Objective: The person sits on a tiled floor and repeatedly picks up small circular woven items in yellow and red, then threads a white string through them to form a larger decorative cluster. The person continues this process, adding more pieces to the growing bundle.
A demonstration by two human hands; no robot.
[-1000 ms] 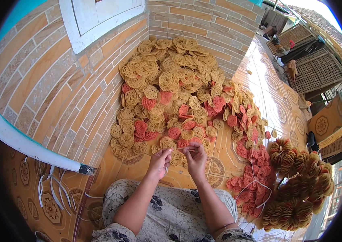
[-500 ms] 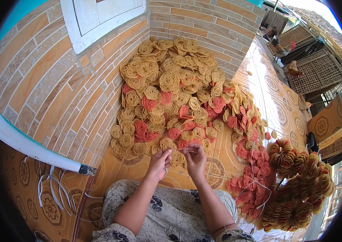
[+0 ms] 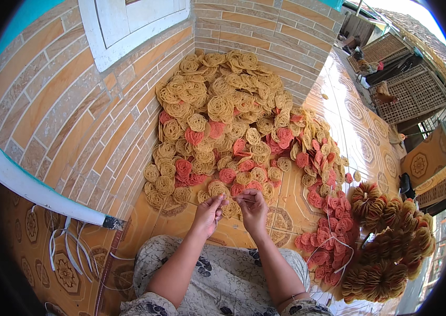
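Observation:
My left hand [image 3: 208,215] and my right hand [image 3: 253,211] are raised close together above my lap. Thumb and fingertips of each are pinched. Something very thin may run between the fingertips, but it is too fine to make out. Just beyond my hands lies a big heap of round, lacy, nest-like discs, mostly yellow discs [image 3: 220,108] with red discs [image 3: 183,167] mixed in. The nearest yellow discs reach up to my fingertips. More red discs [image 3: 338,231] lie to the right of my knees, with a white strip [image 3: 350,254] across them.
Threaded bundles of discs [image 3: 386,276] stand at the right. White strips [image 3: 67,247] hang or lie at the left, beside a low wall edge [image 3: 49,192]. Tiled walls [image 3: 265,31] close in the heap's back and left. Woven cages [image 3: 415,95] and a chicken [image 3: 385,92] are farther right.
My hands stay almost in place, still pinched; the fingers of my right hand shift slightly. The chickens near the cages have moved their heads.

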